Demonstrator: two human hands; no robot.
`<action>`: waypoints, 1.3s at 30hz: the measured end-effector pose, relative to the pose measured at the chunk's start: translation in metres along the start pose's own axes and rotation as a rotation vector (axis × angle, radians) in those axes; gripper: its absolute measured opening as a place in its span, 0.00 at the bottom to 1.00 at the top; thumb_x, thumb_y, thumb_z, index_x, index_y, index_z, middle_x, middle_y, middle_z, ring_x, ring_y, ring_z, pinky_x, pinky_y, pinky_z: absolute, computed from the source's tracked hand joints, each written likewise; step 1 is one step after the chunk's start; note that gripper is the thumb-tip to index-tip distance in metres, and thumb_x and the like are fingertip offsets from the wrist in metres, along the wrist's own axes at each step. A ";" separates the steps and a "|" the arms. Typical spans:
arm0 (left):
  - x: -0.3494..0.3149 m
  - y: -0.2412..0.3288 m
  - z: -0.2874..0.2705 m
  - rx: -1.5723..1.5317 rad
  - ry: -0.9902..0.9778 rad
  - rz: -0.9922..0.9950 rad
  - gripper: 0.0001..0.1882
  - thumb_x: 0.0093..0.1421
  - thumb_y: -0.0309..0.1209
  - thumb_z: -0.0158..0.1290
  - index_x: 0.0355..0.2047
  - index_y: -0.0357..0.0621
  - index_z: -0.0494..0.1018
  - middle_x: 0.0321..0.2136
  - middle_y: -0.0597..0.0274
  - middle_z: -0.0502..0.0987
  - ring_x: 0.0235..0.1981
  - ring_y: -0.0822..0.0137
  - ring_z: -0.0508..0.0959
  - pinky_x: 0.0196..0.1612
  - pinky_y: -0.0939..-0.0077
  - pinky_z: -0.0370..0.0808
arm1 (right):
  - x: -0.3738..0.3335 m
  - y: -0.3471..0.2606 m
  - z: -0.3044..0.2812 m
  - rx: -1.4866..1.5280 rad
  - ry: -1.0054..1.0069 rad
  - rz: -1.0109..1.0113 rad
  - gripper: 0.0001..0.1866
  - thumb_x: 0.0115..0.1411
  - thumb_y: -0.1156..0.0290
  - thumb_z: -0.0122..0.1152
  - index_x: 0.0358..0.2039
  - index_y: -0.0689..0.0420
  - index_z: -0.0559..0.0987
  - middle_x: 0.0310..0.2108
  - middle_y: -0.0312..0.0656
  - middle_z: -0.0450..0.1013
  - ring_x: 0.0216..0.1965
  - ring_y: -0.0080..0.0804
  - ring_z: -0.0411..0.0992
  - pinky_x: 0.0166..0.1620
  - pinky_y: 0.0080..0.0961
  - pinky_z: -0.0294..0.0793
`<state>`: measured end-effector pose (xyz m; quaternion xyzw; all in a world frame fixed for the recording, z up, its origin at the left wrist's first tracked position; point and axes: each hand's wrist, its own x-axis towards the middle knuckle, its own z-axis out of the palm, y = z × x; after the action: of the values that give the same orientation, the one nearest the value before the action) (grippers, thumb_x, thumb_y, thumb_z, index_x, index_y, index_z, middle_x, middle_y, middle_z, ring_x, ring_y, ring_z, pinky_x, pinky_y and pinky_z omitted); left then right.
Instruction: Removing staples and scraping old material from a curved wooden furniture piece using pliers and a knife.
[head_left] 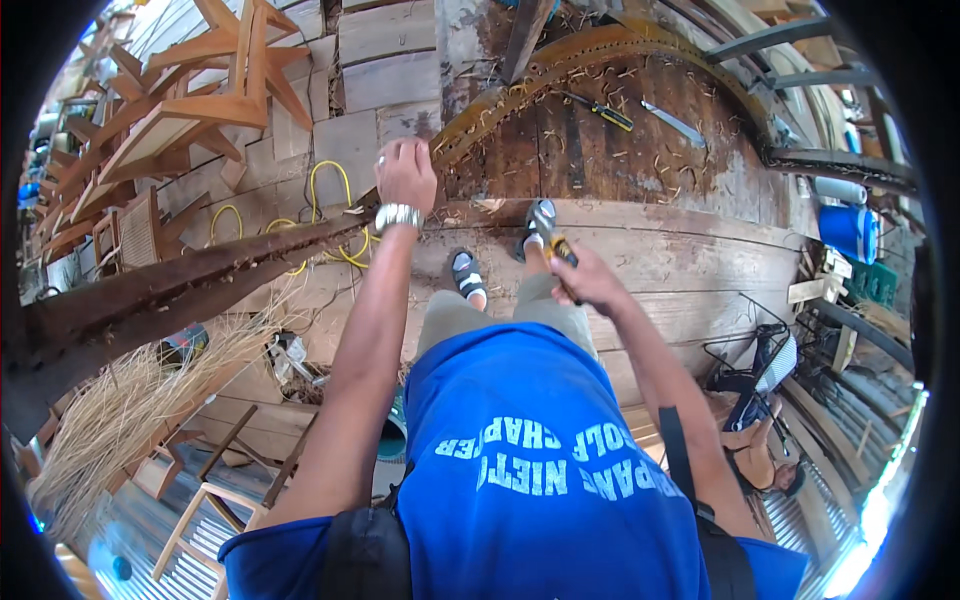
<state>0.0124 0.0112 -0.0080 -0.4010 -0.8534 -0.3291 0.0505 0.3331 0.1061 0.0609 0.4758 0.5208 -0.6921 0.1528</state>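
Step in hand, as judged: positioning. The left hand (405, 178) is at the left end of the curved perforated band (590, 48), fingers curled; whether they touch it or pinch anything cannot be determined. The right hand (590, 280) is below the band, its grip closed around one yellow-and-black hand tool (563, 252) — metal end directed up towards the band, well apart from it. The next move appears to call for a steady left hold and a clear path for that metal end.

Count of items, placed by the band. Inside its curve, on the brown boards (580, 165): one second tool (610, 116), also yellow and black, and one pale blade (673, 124), lying apart. Left of the band: one dark beam (190, 265), its end near the left hand; yellow cord (349, 190), looped, number of lengths not established; several wooden frames (215, 105) — overlapping, exact count not possible. Below the band: two sandals (466, 272), both worn. Far to its lower right: one other person (757, 462), posture unclear.
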 end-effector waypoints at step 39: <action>-0.068 0.040 0.010 -1.094 -0.123 -1.040 0.18 0.62 0.34 0.64 0.49 0.38 0.78 0.40 0.63 0.82 0.36 0.76 0.79 0.35 0.81 0.78 | 0.102 -0.062 0.086 -0.157 0.076 -0.245 0.17 0.66 0.58 0.61 0.45 0.58 0.79 0.20 0.37 0.77 0.24 0.24 0.79 0.32 0.26 0.76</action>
<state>0.0887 -0.0085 -0.0186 0.0680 -0.6489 -0.6641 -0.3650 0.1952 0.0864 0.0141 0.4211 0.6327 -0.6444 0.0843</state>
